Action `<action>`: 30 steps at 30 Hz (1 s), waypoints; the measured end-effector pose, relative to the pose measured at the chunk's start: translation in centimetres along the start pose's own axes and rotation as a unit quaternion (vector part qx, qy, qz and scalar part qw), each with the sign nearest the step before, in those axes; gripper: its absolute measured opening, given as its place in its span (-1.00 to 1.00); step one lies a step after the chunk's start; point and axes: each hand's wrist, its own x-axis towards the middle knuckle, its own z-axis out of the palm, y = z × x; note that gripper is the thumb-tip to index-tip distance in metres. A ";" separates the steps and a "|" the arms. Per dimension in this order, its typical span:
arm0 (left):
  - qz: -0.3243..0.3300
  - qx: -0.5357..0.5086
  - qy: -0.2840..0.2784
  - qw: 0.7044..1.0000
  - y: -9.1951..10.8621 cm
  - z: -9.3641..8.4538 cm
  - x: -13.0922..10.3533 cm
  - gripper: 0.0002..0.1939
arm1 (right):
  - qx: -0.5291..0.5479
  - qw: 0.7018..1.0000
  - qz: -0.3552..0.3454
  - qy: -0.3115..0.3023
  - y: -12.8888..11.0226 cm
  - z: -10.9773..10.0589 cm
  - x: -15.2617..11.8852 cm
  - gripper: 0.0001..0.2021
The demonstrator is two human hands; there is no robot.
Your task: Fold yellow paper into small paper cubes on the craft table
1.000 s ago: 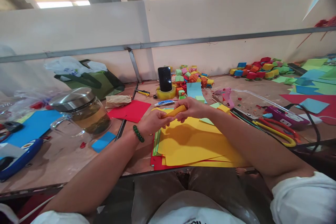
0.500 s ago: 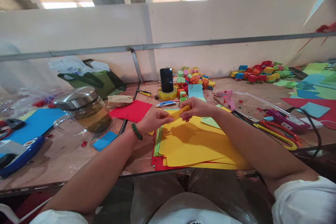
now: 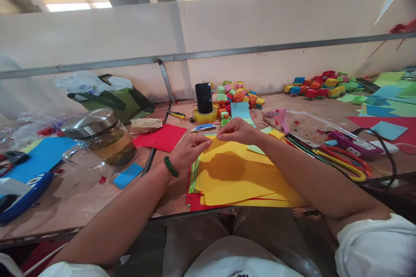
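Observation:
Between my two hands is a small piece of yellow paper (image 3: 212, 143), pinched at its edges and partly hidden by the fingers. My left hand (image 3: 190, 149), with a green bead bracelet at the wrist, is closed on its left side. My right hand (image 3: 236, 131) grips the other side between thumb and fingers. Both hands are just above a stack of yellow sheets (image 3: 234, 177), on which their shadow falls. Red and green sheets stick out from under the stack on its left.
Left are a glass teapot (image 3: 112, 143), a blue paper piece (image 3: 128, 175) and a red sheet (image 3: 160, 136). Behind stand a phone (image 3: 204, 98) and a pile of coloured paper cubes (image 3: 238, 95). Right lie a pink glue gun (image 3: 281, 120), scissors (image 3: 344, 160) and a purple device (image 3: 354, 145).
My hands have drawn closer together, and less of the yellow paper piece shows between them. The whole view has shifted slightly.

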 end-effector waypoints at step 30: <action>-0.164 -0.161 -0.073 0.970 -0.5 -0.5 0.5 -0.66 | 0.154 0.988 0.011 0.015 -0.2 0.4 -0.1 -0.60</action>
